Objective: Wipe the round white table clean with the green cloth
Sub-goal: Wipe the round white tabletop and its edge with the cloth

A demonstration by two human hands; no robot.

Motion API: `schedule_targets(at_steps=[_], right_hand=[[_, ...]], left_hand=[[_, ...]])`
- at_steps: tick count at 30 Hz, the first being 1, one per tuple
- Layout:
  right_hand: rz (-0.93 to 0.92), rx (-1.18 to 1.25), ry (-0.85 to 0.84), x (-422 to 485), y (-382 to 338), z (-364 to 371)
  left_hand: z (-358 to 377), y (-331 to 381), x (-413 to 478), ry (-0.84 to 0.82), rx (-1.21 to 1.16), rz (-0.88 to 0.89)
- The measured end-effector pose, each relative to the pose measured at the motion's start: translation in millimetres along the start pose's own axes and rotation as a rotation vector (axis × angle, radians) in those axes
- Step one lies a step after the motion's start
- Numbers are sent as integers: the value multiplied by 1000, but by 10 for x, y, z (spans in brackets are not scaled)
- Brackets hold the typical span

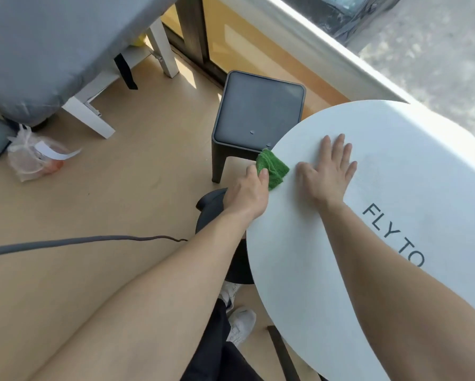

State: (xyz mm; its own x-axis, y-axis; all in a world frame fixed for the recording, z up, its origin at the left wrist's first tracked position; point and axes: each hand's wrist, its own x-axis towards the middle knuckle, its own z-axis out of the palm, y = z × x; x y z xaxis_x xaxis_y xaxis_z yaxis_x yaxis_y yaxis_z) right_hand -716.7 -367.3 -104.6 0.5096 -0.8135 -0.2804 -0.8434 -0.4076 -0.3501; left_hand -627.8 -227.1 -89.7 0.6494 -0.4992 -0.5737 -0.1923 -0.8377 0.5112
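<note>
The round white table fills the right half of the head view, with dark letters "FLY TO" printed on its top. A folded green cloth lies on the table's left edge, partly hanging past the rim. My left hand grips the near end of the cloth, thumb on top, at the rim. Just right of the cloth, my right hand lies flat on the tabletop with its fingers spread and holds nothing.
A dark square stool stands just left of the table. The table's dark base shows under my left hand. A grey cable crosses the wooden floor. A mesh bag lies by a grey-cushioned white bench. A window ledge runs behind.
</note>
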Motion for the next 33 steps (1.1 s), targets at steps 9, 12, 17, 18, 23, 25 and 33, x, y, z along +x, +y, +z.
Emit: schedule_targets(at_steps=[9, 12, 17, 18, 23, 25, 33], right_hand=[[-130, -249, -21, -998, 106, 340], [-104, -262, -13, -760, 85, 319], [-68, -247, 1, -469, 34, 273], [-59, -247, 4, -450, 24, 273], [-59, -237, 38, -486, -13, 246], [-3, -241, 112, -603, -1, 241], [16, -209, -12, -588, 99, 216]], left_hand=[[330, -373, -823, -3, -156, -153], [182, -201, -478, 3, -153, -119], [133, -180, -286, 25, -155, -13], [166, -230, -369, 25, -162, -11], [317, -523, -855, -52, -211, -53], [271, -465, -746, -42, -212, -58], [118, -175, -54, 51, -294, 34]])
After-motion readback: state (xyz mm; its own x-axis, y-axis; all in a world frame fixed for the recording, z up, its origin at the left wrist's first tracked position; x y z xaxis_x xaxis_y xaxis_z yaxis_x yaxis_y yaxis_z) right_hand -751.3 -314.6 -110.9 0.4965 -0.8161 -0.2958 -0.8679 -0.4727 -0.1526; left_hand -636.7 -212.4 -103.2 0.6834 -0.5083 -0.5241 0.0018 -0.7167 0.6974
